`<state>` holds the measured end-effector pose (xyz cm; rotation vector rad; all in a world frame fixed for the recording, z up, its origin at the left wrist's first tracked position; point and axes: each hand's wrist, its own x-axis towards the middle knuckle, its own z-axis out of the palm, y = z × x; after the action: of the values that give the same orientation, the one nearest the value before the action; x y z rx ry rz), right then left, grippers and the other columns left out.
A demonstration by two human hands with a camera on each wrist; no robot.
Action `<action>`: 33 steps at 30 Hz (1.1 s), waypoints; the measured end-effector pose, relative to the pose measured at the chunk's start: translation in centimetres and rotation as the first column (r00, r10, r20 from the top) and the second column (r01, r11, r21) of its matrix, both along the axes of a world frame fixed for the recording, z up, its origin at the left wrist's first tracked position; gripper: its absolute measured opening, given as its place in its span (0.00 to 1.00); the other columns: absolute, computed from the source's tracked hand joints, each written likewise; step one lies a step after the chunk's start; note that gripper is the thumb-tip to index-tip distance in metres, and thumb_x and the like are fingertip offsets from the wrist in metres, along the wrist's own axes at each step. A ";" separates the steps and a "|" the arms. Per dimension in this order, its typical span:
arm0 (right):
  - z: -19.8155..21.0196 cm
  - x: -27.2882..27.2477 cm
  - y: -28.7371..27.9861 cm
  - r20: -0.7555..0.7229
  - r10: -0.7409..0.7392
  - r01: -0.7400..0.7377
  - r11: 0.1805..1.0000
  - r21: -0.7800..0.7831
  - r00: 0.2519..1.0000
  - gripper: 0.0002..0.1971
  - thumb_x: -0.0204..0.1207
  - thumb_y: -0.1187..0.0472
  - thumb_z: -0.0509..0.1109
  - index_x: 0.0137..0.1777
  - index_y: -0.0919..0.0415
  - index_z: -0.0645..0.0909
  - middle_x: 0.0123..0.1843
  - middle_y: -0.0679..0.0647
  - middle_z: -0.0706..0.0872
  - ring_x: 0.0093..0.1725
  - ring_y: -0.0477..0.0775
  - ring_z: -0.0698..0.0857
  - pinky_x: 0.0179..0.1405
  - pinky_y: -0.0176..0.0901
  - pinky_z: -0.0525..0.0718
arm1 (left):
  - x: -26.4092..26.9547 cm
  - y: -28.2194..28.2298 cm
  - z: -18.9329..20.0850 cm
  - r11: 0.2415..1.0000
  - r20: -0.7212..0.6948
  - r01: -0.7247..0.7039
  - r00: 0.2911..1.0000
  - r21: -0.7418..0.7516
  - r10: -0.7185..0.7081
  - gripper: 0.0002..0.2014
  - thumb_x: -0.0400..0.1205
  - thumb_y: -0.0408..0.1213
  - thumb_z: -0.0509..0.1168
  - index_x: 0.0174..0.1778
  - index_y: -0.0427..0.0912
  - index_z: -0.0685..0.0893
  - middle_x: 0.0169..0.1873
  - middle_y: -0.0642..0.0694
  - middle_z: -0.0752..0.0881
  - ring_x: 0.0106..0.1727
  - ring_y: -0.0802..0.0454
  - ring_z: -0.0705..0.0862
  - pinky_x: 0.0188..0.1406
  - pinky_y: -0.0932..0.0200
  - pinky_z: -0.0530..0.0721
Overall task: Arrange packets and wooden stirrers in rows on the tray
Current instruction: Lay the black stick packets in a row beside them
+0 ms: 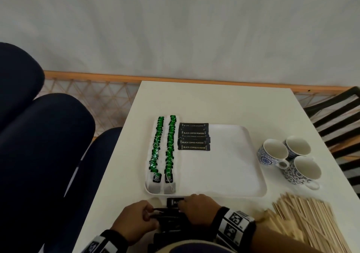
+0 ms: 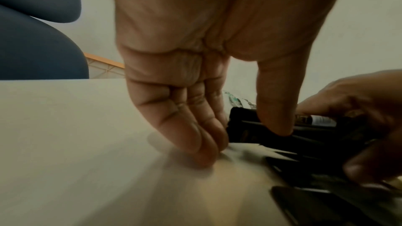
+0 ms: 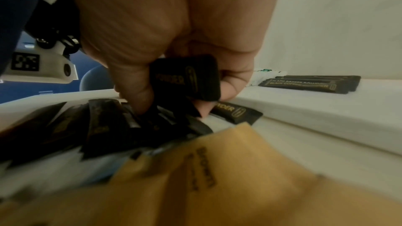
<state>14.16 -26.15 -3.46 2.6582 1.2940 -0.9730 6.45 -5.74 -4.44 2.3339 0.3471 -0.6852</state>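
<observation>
While the tray (image 1: 253, 174) holds two tea-bag rows (image 1: 162, 151) at its left and a short coffee-packet row (image 1: 193, 138) beside them, loose black packets (image 1: 171, 216) lie just near of it. Left hand (image 1: 136, 218) pinches the pile; right hand (image 1: 198, 207) curls round one packet (image 3: 187, 78). Lift a single packet, keeping it flat, and lay it against the row's near end. Wooden stirrers (image 1: 309, 221) wait near right.

White tray (image 1: 253, 174) — black coffee packets (image 1: 193, 137), green-tagged teabags (image 1: 162, 147).
</observation>
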 end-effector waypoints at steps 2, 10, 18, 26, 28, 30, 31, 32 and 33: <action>0.3 0.1 -0.1 -0.008 -0.009 0.009 1.000 0.018 1.000 0.18 0.83 0.57 0.62 0.67 0.67 0.73 0.63 0.67 0.82 0.60 0.70 0.82 0.57 0.60 0.78 | 0.0 0.0 0.1 1.000 0.000 -0.015 1.000 -0.010 0.015 0.14 0.69 0.46 0.77 0.44 0.59 0.78 0.39 0.51 0.85 0.42 0.62 0.82 0.40 0.73 0.76; 3.5 1.3 -1.4 -0.166 -0.234 0.269 0.931 0.245 0.958 0.14 0.80 0.52 0.66 0.59 0.59 0.74 0.57 0.59 0.84 0.51 0.59 0.82 0.46 0.44 0.76 | 1.2 1.1 2.6 0.968 -0.071 -0.074 0.996 -0.238 0.058 0.38 0.50 0.57 0.85 0.55 0.52 0.82 0.46 0.50 0.86 0.34 0.63 0.82 0.35 0.72 0.78; 6.5 4.0 0.4 -0.044 -0.324 0.316 0.869 0.380 0.945 0.16 0.79 0.54 0.66 0.61 0.60 0.69 0.53 0.59 0.85 0.48 0.61 0.83 0.39 0.44 0.74 | 5.6 -2.8 4.3 0.475 -0.278 -0.341 0.940 -0.811 0.200 0.48 0.54 0.47 0.86 0.68 0.40 0.73 0.52 0.33 0.86 0.44 0.40 0.88 0.45 0.45 0.89; 5.1 5.0 0.7 0.083 -0.328 0.258 0.855 0.450 0.941 0.29 0.75 0.36 0.66 0.64 0.59 0.68 0.55 0.57 0.82 0.50 0.61 0.84 0.46 0.50 0.80 | 9.1 -4.6 4.8 0.188 -0.463 -0.560 0.798 -0.807 0.387 0.16 0.74 0.39 0.69 0.53 0.33 0.85 0.39 0.35 0.87 0.24 0.49 0.79 0.21 0.60 0.79; 5.2 5.5 0.4 -0.037 -0.326 0.303 0.824 0.478 0.945 0.27 0.78 0.37 0.64 0.65 0.58 0.68 0.56 0.57 0.81 0.50 0.58 0.82 0.47 0.48 0.78 | 9.5 -4.2 4.2 0.149 -0.485 -0.577 0.778 -0.803 0.399 0.14 0.77 0.37 0.66 0.53 0.31 0.84 0.35 0.36 0.87 0.24 0.50 0.81 0.25 0.56 0.85; 5.2 6.1 0.3 -0.161 -0.347 0.380 0.785 0.490 0.924 0.18 0.83 0.46 0.62 0.61 0.59 0.70 0.56 0.58 0.81 0.46 0.55 0.78 0.45 0.45 0.73 | 9.7 -3.9 3.6 0.132 -0.483 -0.571 0.779 -0.810 0.400 0.17 0.79 0.37 0.64 0.58 0.28 0.83 0.40 0.33 0.88 0.31 0.46 0.87 0.39 0.46 0.90; 5.0 6.4 0.2 -0.189 -0.361 0.406 0.769 0.494 0.913 0.14 0.84 0.49 0.62 0.58 0.60 0.71 0.54 0.58 0.81 0.45 0.54 0.77 0.44 0.45 0.72 | 9.8 -3.8 3.4 0.142 -0.478 -0.571 0.778 -0.809 0.406 0.19 0.77 0.37 0.65 0.59 0.27 0.83 0.44 0.31 0.88 0.38 0.43 0.89 0.45 0.43 0.89; 4.7 6.8 0.1 -0.197 -0.378 0.425 0.757 0.496 0.905 0.12 0.84 0.51 0.61 0.56 0.60 0.73 0.53 0.58 0.81 0.45 0.53 0.76 0.44 0.45 0.73 | 9.9 -3.8 3.1 0.154 -0.470 -0.568 0.781 -0.809 0.411 0.21 0.76 0.37 0.66 0.60 0.26 0.82 0.48 0.29 0.88 0.43 0.40 0.90 0.48 0.41 0.88; 4.4 7.2 0.0 -0.197 -0.394 0.438 0.748 0.498 0.898 0.11 0.84 0.52 0.61 0.54 0.60 0.74 0.51 0.56 0.80 0.46 0.52 0.76 0.45 0.45 0.74 | 10.0 -3.8 3.0 0.165 -0.465 -0.568 0.781 -0.806 0.416 0.21 0.74 0.38 0.67 0.59 0.26 0.82 0.50 0.28 0.87 0.47 0.37 0.90 0.50 0.40 0.87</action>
<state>21.32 -26.14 0.97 3.4933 1.1284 -0.8498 16.42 -9.50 -1.46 0.9152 0.5655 -0.4794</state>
